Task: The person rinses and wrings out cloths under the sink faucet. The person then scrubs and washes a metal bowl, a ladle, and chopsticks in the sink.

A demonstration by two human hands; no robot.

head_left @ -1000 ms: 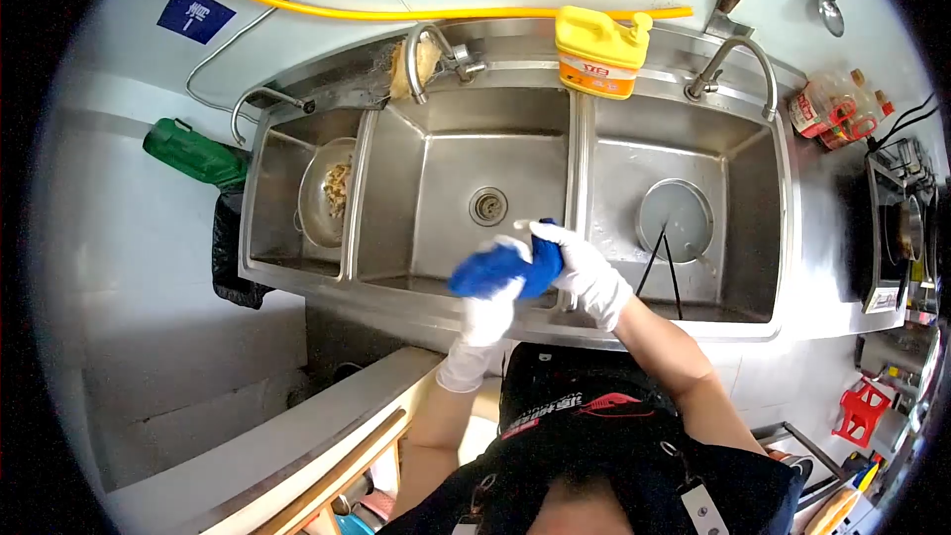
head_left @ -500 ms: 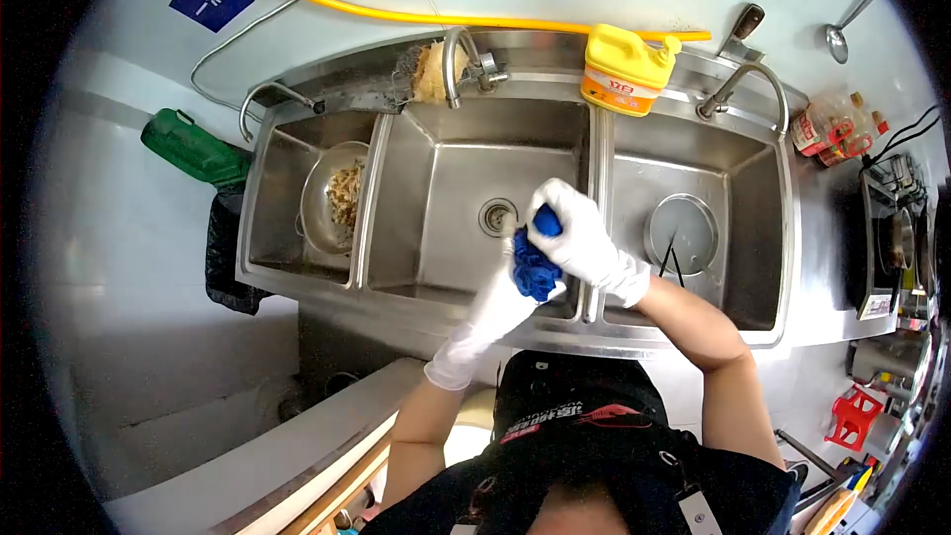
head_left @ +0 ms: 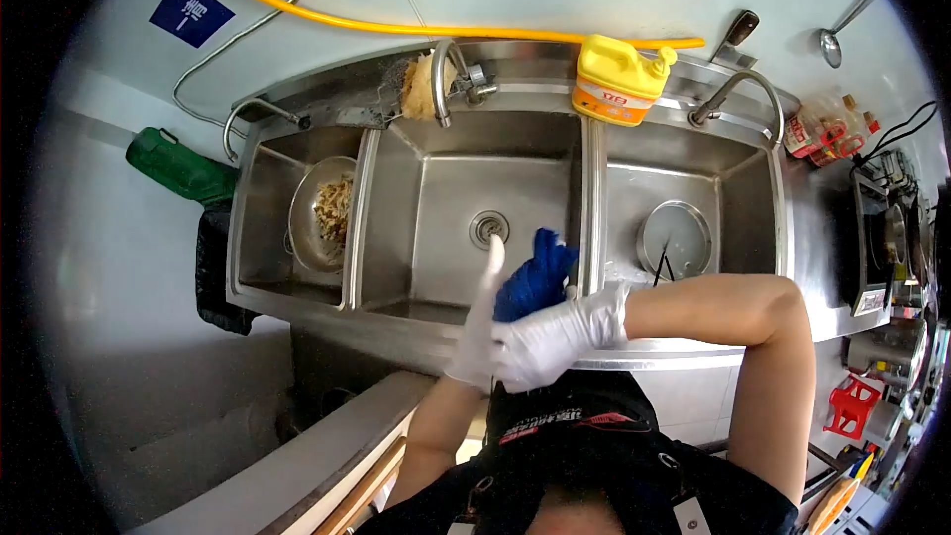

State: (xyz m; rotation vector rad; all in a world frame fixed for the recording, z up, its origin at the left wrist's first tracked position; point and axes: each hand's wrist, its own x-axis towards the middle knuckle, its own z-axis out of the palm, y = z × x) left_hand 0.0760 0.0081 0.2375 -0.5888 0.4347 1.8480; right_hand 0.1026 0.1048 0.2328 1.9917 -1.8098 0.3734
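Both hands wear white gloves and meet above the front edge of the middle sink [head_left: 446, 188]. A bunched blue cloth [head_left: 535, 279] sits in my left hand [head_left: 479, 322], whose thumb points up and away from it. White fingertips show at the cloth's right side; the rest of the left fingers are hidden. My right hand [head_left: 543, 342] crosses in front of the cloth, its fingers curled closed against the left glove near the wrist. What exactly those fingers pinch is partly hidden.
A metal bowl of food scraps [head_left: 317, 248] lies in the left sink; a round pan [head_left: 678, 223] with dark sticks is in the right one. A yellow detergent jug [head_left: 621, 79] stands behind, beside a curved faucet [head_left: 441, 79] and a sponge-like pad [head_left: 420, 89].
My right hand has left the top of the blue cloth and come down toward my body, to the left glove's wrist. The left thumb now sticks up.
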